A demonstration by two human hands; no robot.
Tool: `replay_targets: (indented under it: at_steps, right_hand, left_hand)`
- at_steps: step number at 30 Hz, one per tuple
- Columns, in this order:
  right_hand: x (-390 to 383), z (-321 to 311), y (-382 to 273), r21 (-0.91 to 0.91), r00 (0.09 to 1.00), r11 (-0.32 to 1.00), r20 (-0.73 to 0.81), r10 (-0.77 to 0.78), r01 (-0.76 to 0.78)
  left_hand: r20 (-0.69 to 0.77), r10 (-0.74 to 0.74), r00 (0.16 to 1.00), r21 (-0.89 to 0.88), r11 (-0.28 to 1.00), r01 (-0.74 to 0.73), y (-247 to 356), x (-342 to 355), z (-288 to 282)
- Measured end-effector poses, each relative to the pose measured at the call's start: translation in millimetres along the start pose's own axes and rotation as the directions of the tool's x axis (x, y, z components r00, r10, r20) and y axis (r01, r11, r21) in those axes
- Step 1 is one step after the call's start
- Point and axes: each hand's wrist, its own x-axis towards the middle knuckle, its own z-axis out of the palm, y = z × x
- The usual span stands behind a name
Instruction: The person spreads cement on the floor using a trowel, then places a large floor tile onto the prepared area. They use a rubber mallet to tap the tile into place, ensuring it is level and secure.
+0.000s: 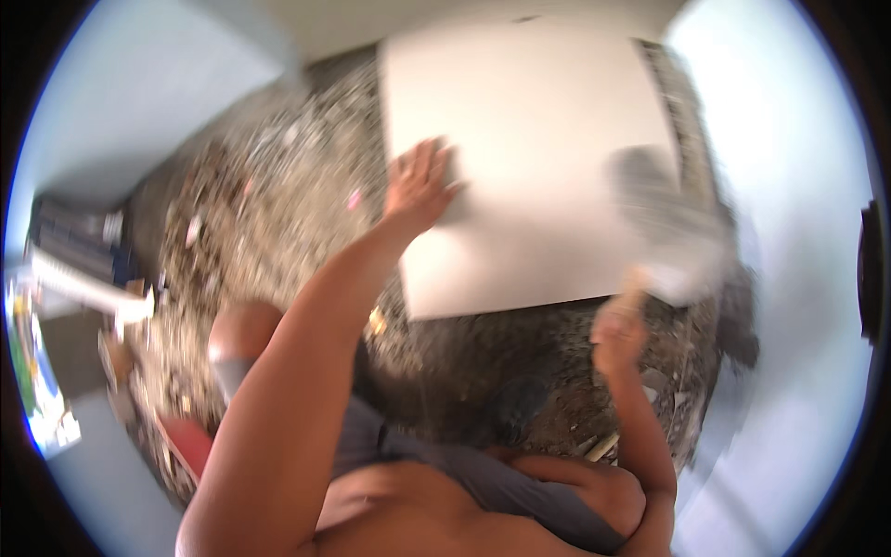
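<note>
A large white board [524, 111] lies over the dirt floor in front of me. My left hand [422, 186] rests on its left part with fingers spread. My right hand [614, 334] is closed on the wooden handle [634, 288] of a tool at the lower right of the board. The tool's head is smeared by motion into a pale shape, so I cannot tell what it is. A dark blurred patch, perhaps a shadow, lies on the board above it.
I sit low on rubble-strewn dirt [241, 213], my bent legs below the board. Pale walls [780, 167] stand close at both sides and ahead. At the left are a pale length of material [88, 283], dark stacked pieces [74, 232] and a red object [186, 446].
</note>
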Motion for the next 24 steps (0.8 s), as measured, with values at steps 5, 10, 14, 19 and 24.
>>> replay_targets:
  at_steps: [5, 10, 14, 19, 24]
  right_hand:
    - [43, -39, -15, -0.411, 0.925, 0.859, 0.085, 0.371, -0.306]
    - [46, -61, -58, -0.043, 0.966, 0.998, -0.258, 0.033, -0.046]
    - [13, -54, 11, -0.146, 0.926, 0.969, -0.354, 0.135, -0.197]
    - [19, -88, 11, -0.223, 0.893, 0.875, -0.247, 0.376, -0.430]
    - [7, -88, -42, -0.113, 0.933, 0.981, -0.343, 0.112, -0.159]
  left_hand:
    - [0.308, -0.132, 0.942, 0.134, 0.986, 0.094, 54, 26, -30]
    - [0.427, 0.184, 0.885, 0.088, 0.966, -0.243, 128, 54, -62]
    - [0.437, 0.110, 0.893, 0.037, 0.989, -0.140, 179, 53, -64]
    - [0.470, 0.062, 0.880, 0.044, 0.995, -0.094, 176, 59, -61]
    - [0.476, 0.047, 0.878, 0.080, 0.992, -0.097, 172, 60, -58]
